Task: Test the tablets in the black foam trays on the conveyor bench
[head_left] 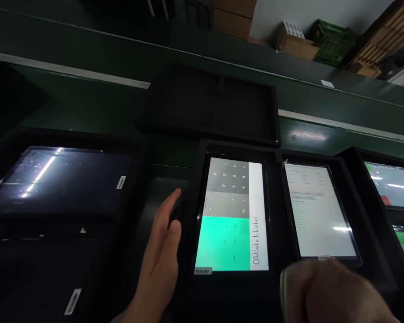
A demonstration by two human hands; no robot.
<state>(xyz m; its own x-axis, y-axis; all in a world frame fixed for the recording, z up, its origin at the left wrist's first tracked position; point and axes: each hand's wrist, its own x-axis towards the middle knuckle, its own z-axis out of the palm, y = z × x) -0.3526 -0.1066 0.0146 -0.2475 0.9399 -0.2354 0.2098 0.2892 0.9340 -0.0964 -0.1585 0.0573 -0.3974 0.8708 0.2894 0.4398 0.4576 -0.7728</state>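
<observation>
My left hand (161,251) is held beside the black tray (230,289), its fingers stretched out with nothing in them. Just right of it in that tray lies a tablet (225,242) showing a calculator with a grey keypad and a bright green panel. My right hand (333,291) is at the lower right, blurred, its fingers curled in. A pale edge shows at its left side; what it holds, if anything, I cannot make out. Beyond this hand lies a second tablet (319,215) with a white page of text and buttons.
At left a dark-screened tablet (63,179) sits in another black tray, with a white label (73,301) below it. A black tray (208,103) lies behind. More lit tablets (392,184) stand at right. Cardboard boxes (234,18) and a green crate (335,42) are beyond the bench.
</observation>
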